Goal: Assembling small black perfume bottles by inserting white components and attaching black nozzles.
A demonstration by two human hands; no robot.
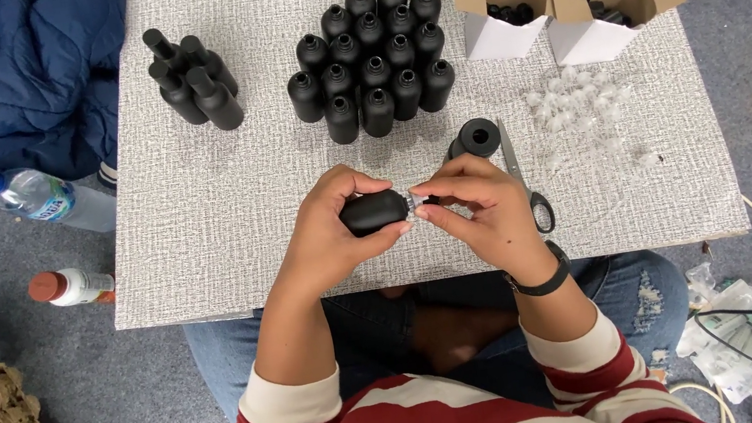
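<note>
The person sat at a low grey speckled worktop [209, 251] with both hands raised just above its near edge. The left hand [335, 226] was curled around a matte black bottle [374, 212], which lay on its side across the fingers with its neck pointing to the person's right. The right hand [481, 213] met it there, thumb and forefinger pinched shut on a small clear insert [417, 200] right at the mouth of the bottle; whether that piece was already seated in the neck I could not tell. A dark band sat on the right wrist.

Just beyond the right hand lay a black ring-shaped cap [478, 137], and beside it a pair of scissors [523, 174] with the blades pointing away from the person. Further back in the middle of the worktop stood a tight cluster of open black bottles [369, 59], all upright. To the left of them, well apart, a smaller group of black bottles with tall tops [193, 81] leaned together. At the far right corner two small white cardboard boxes [552, 13] stood open with dark parts inside, and in front of them a loose scatter of clear plastic pieces [579, 110] was spread on the surface.

On the floor to the left lay a clear water bottle with a blue cap [35, 201] and a small white bottle with a red cap [70, 287].
</note>
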